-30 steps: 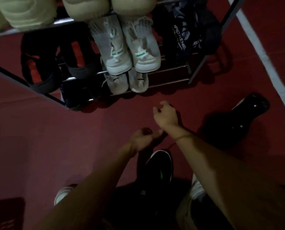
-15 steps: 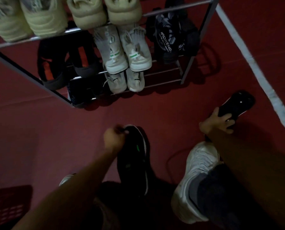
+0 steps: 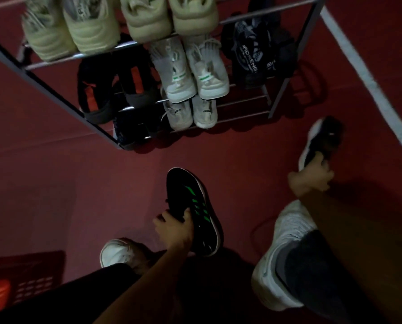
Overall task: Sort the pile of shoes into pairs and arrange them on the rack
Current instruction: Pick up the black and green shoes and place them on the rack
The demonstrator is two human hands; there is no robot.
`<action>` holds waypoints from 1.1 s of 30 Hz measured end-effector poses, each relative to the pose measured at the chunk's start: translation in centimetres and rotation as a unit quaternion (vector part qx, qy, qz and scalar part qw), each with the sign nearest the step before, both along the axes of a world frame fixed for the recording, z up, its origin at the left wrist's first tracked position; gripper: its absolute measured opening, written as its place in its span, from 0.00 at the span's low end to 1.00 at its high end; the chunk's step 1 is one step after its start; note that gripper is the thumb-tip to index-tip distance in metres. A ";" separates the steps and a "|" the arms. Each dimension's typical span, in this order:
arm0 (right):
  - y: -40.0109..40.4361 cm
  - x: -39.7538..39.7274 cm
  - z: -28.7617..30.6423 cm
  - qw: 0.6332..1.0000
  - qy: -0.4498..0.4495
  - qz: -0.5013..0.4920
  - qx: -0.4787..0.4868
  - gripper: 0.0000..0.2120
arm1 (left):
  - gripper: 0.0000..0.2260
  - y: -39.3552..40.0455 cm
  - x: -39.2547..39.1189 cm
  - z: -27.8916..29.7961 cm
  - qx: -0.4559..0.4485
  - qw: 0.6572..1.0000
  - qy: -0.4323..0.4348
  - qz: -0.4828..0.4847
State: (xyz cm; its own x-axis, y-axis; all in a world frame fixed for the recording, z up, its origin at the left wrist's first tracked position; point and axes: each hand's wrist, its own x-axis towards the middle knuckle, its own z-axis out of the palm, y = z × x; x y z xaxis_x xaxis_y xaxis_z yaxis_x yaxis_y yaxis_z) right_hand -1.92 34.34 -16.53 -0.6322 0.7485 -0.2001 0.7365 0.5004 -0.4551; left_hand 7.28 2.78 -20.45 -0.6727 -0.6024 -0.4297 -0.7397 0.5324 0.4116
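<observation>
My left hand (image 3: 175,226) grips a black shoe with green stripes (image 3: 195,206) by its opening, toe pointing at the rack. Over at the right, my right hand (image 3: 313,175) holds the matching black shoe with a white sole (image 3: 321,139) by its heel, tilted up off the floor. The metal shoe rack (image 3: 288,76) stands ahead. Pale cream shoes (image 3: 101,26) fill its top shelf. Black-and-orange shoes (image 3: 111,87), white-and-green shoes (image 3: 190,71) and dark patterned shoes (image 3: 256,54) sit below. A second white pair (image 3: 190,111) rests on the lowest rails.
My own white sneakers (image 3: 281,253) are planted on the red floor, the other sneaker (image 3: 117,252) at lower left. A red plastic crate (image 3: 24,277) sits at the bottom left. A white floor line (image 3: 368,83) runs along the right. The lower right rails of the rack hold nothing.
My hands parted from the middle. The left took hold of the green-striped shoe and the right reached out and lifted the other black shoe by its heel. The view shifted back from the rack.
</observation>
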 end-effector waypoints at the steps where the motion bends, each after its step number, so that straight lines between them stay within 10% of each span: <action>1: -0.3 0.4 0.6 0.999 0.034 0.012 -0.033 0.37 | 0.29 0.4 -0.2 0.2 -0.003 1.000 -0.008 -0.003; 8: -8.8 4.4 3.6 0.953 0.092 -0.086 -0.277 0.15 | 0.27 -0.4 -2.0 2.0 0.062 0.996 -0.062 -0.020; 11: -12.7 8.6 2.6 0.883 0.028 -0.048 -0.466 0.20 | 0.20 -0.3 -1.5 3.1 -0.006 0.998 0.067 0.011; 17: -17.3 10.6 2.9 0.792 -0.122 0.047 -0.596 0.18 | 0.25 -3.4 -0.4 4.2 0.348 0.875 0.204 0.268; 22: -16.4 5.9 4.5 0.794 -0.196 0.160 -0.553 0.04 | 0.24 -8.4 -1.3 6.3 0.480 0.852 0.129 0.162; 25: -15.1 3.5 5.2 0.784 -0.220 0.211 -0.541 0.41 | 0.15 -9.9 -1.6 8.1 0.525 0.834 0.123 0.116; 29: -15.2 1.8 6.1 0.728 -0.063 -0.008 -0.682 0.10 | 0.11 -11.7 -4.2 8.2 0.516 0.807 0.234 0.165; 33: -16.4 3.6 2.3 0.883 -0.108 0.048 -0.455 0.17 | 0.16 -12.1 -3.8 6.2 0.501 0.798 0.232 0.242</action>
State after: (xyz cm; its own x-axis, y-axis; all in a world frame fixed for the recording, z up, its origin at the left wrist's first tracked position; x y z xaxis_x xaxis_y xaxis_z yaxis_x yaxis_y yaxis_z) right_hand 1.72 17.94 -14.19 -0.5575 0.1603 -0.8146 0.8294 0.0649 -0.5549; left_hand 3.46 -9.27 -14.24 -0.6915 -0.3506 -0.6316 -0.4035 -0.5378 0.7402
